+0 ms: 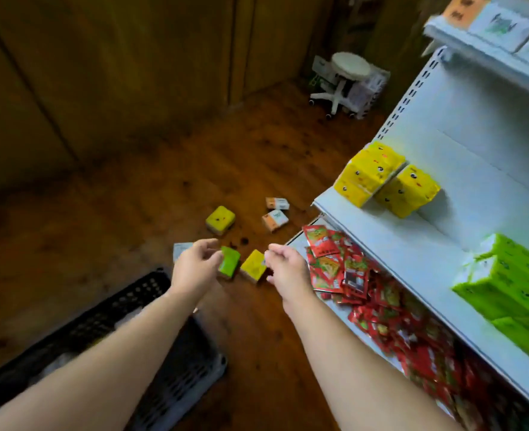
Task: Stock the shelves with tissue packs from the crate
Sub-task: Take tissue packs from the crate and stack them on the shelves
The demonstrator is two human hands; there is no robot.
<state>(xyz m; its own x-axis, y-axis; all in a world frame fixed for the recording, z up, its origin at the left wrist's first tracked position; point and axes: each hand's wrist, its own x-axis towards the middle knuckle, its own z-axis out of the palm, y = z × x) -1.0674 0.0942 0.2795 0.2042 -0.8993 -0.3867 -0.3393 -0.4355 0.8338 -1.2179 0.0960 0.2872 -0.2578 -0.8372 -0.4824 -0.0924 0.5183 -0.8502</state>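
Several tissue packs lie scattered on the wooden floor. A green pack and a yellow pack lie between my hands. My left hand hovers beside the green pack with loosely curled fingers, and I cannot see a grip on it. Just right of the yellow pack, my right hand has relaxed fingers and holds nothing. Farther off lie another yellow pack and two orange-white packs. The black crate stands at lower left under my left forearm. Yellow packs and green packs sit on the white shelf.
Red sachets are heaped on the lower shelf at the right. A white swivel stool stands in the far corner by wooden wall panels. More packs sit on the top shelf. A pale pack lies half hidden behind my left hand.
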